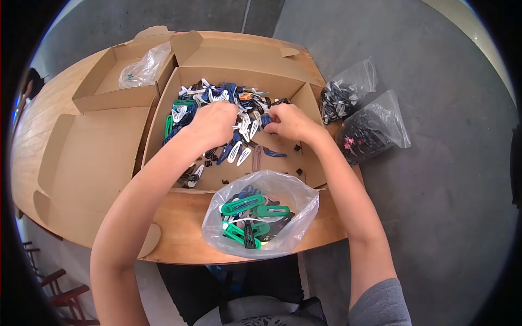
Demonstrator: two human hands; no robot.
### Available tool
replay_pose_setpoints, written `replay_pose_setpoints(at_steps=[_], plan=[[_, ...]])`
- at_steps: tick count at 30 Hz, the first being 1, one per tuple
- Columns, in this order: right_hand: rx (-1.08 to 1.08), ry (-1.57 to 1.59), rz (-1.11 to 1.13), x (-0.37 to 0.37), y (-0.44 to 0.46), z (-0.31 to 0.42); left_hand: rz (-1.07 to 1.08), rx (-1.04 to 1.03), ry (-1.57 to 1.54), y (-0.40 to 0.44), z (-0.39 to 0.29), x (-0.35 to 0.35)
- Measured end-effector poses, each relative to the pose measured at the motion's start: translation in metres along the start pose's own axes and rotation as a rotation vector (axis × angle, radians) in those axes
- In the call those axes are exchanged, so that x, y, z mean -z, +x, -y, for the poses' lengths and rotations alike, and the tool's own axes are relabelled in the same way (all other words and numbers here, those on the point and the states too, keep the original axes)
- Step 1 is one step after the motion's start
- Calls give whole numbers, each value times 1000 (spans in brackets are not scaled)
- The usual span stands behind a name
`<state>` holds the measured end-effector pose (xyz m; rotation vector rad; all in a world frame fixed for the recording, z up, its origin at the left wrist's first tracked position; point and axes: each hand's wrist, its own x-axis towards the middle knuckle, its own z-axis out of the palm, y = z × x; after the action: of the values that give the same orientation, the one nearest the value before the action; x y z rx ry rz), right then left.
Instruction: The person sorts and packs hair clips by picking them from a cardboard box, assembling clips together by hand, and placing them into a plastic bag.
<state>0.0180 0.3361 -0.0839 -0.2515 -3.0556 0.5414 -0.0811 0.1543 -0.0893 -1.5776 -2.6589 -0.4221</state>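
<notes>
Both hands are inside an open cardboard box (pixel 215 73) that holds a heap of snap hair clips (pixel 244 126), mostly white, navy and black with a few green. My left hand (pixel 216 124) is over the middle of the heap, its fingers curled down and their tips hidden. To its right, my right hand (pixel 292 123) pinches a blue hair clip (pixel 266 120) between thumb and fingers. A brown hair clip (pixel 257 158) lies on the box floor below. In front of the box, a clear plastic bag (pixel 298 216) stands open with green, black and blue clips inside.
At the upper left, a smaller cardboard box (pixel 100 81) holds a crumpled clear bag (pixel 147 66). Two filled plastic bags, one with black-and-white clips (pixel 340 100) and one with dark items (pixel 367 133), sit at the right edge of the wooden table (pixel 176 244).
</notes>
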Motion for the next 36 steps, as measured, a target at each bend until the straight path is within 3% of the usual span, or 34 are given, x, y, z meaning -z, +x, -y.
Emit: replay_pose_setpoints(at_steps=[4, 6, 7, 10, 12, 14, 16, 18, 21, 24, 28, 32, 33, 36], plan=[[13, 187, -34, 2, 2, -15, -116, 85, -440, -18, -6, 41], [-57, 567, 37, 8, -3, -12, -119, -4, -795, -32, -11, 64], [-57, 568, 34, 9, -4, -11, -96, -37, -1018, -47, -22, 80], [-54, 729, 66, 11, -6, -6, 64, -35, -1072, -86, -45, 118], [-52, 768, 67, 15, -10, 0, 318, -182, -817, -100, -55, 131], [-44, 805, 71, 17, -12, 4, 317, -190, -718, -94, -46, 119], [46, 987, 59, 17, -15, 8, -43, -67, -976, -75, -33, 90], [75, 1012, 60, 18, -20, 17, -44, 131, -948, -59, -32, 75], [114, 1001, 62, 15, -27, 29, -55, 204, -1079, -38, -35, 51], [129, 963, 69, 8, -33, 37, 8, 223, -1062, -31, -37, 45], [159, 956, 43, 6, -41, 41, 51, 271, -1259, -33, -30, 39], [185, 718, -293, 25, -57, 46, 52, 254, -1383, -46, -22, 46], [207, 758, -368, 38, -72, 59, 58, 253, -1404, -48, -18, 47], [347, 946, -280, 64, -119, 91, 64, 277, -1437, -54, -13, 52]])
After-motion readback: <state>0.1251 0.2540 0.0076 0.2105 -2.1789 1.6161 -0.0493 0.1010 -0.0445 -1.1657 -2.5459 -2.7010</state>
